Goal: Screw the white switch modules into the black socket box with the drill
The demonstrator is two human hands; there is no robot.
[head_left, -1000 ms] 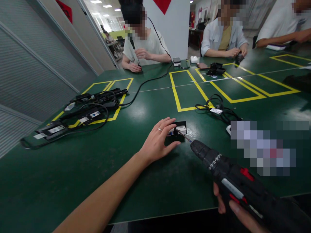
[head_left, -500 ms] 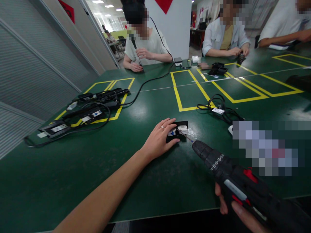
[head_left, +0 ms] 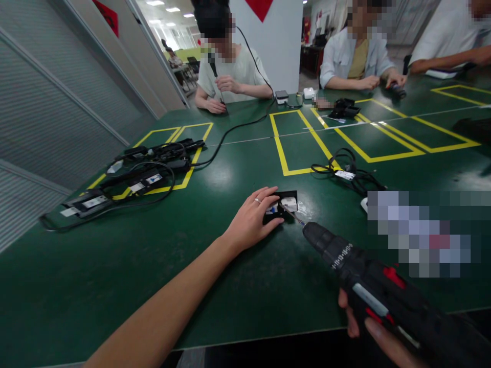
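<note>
My left hand [head_left: 251,217] grips a small black casing [head_left: 288,196] with white and blue parts inside, its fingers over the far side and the thumb at the near edge. The casing lies on the green table. My right hand [head_left: 368,324] is wrapped round the handle of a black and red cordless drill [head_left: 364,276], partly out of the picture. From the drill's chuck a long thin bit [head_left: 293,214] points to the left, its tip at the middle of the casing. Whether the tip sits in a screw is too small to tell.
Black cabled devices [head_left: 153,168] lie in a yellow-taped area at the left. A coiled black cable [head_left: 347,171] with a white label is at centre right. Across the table [head_left: 230,153] sit several people, one holding a screwdriver [head_left: 213,66]. A blurred patch covers something at right.
My hands, the casing and the drill stay almost where they were. Across the table, a co-worker's hand has moved right with a dark tool, and that person's two hands are now apart.
</note>
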